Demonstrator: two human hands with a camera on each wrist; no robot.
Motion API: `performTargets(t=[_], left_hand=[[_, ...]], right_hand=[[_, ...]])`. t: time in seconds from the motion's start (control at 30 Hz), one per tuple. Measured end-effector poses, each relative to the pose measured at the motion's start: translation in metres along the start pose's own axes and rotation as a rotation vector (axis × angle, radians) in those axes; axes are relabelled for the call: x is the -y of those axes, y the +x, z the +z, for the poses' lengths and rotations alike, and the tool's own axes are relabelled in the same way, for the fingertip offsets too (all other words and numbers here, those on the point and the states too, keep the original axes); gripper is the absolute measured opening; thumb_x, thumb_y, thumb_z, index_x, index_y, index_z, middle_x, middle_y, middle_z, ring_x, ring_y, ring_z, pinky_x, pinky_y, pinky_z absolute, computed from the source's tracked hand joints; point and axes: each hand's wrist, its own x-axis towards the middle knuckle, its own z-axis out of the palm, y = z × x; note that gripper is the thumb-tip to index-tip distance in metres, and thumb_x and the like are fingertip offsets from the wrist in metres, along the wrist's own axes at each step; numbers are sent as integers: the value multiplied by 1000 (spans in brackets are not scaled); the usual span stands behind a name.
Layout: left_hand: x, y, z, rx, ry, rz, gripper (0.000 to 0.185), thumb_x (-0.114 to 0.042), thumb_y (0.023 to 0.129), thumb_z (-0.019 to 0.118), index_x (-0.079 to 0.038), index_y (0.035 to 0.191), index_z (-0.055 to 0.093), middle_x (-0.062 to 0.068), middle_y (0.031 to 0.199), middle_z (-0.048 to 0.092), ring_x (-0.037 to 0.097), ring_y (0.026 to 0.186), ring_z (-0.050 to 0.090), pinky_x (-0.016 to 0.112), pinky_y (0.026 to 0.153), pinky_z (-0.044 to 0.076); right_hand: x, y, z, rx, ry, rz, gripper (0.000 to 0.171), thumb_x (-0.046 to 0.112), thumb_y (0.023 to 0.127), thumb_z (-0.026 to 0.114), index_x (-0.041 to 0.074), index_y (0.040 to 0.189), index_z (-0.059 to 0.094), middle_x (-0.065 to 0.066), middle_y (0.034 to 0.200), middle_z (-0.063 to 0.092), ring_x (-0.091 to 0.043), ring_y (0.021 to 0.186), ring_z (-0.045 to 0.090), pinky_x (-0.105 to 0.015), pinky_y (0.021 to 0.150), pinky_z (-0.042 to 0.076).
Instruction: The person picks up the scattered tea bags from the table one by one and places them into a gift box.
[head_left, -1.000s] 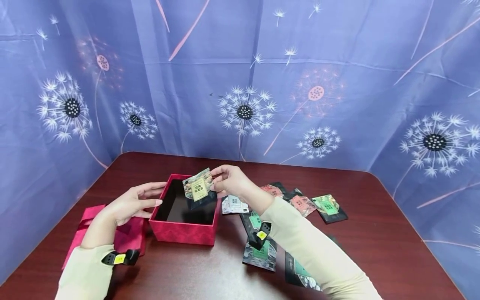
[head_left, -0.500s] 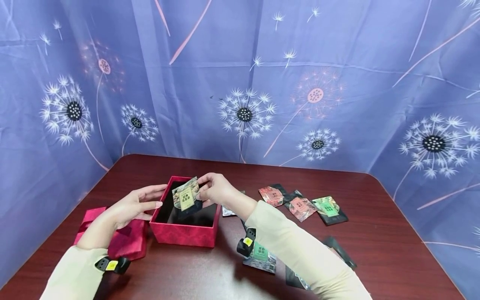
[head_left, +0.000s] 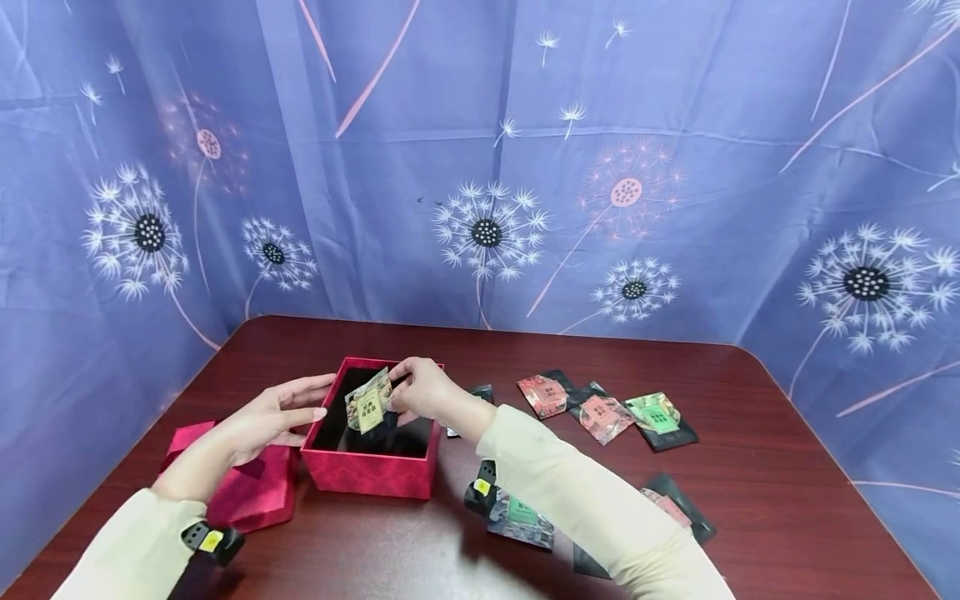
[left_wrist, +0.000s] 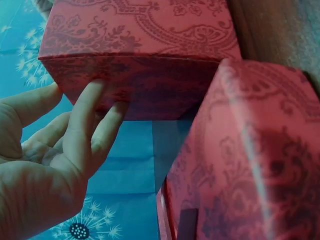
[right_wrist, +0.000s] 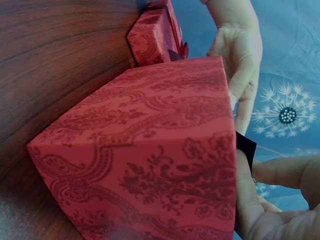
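A red patterned box with a dark inside stands uncovered on the table. My right hand pinches a sachet by its right edge over the box opening; it is tilted, with a yellow label and a black lower part. Only a dark corner of that sachet shows in the right wrist view, beyond the box wall. Against the outer left side of the box, my left hand rests with extended fingers, whose tips touch the wall in the left wrist view.
The red lid with a dark ribbon lies left of the box. Sachets with red labels and a green label lie to the right. Others, one green-labelled, are partly under the right arm. A blue curtain hangs behind the table.
My right hand has moved left and lower with the sachet, from the box's right edge to over its opening. The left hand stays against the box's side.
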Motion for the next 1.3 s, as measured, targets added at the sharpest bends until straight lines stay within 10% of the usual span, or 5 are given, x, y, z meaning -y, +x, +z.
performTargets(t=[0.97, 1.3], left_hand=[[-2, 2, 5, 4, -23, -35, 70, -18, 93, 60, -2, 150, 21, 33, 149, 25, 31, 118, 55, 51, 87, 52], [-4, 2, 1, 3, -51, -33, 71, -15, 92, 61, 1, 149, 21, 35, 146, 28, 30, 111, 61, 50, 84, 53]], right_hand=[[-18, 14, 28, -21, 47, 136, 35, -14, 79, 61, -5, 110, 46, -21, 102, 54, -40, 89, 68, -40, 72, 58], [-4, -6, -3, 18, -73, -12, 35, -3, 80, 68, -6, 112, 52, -15, 84, 65, -28, 77, 69, -37, 75, 57]])
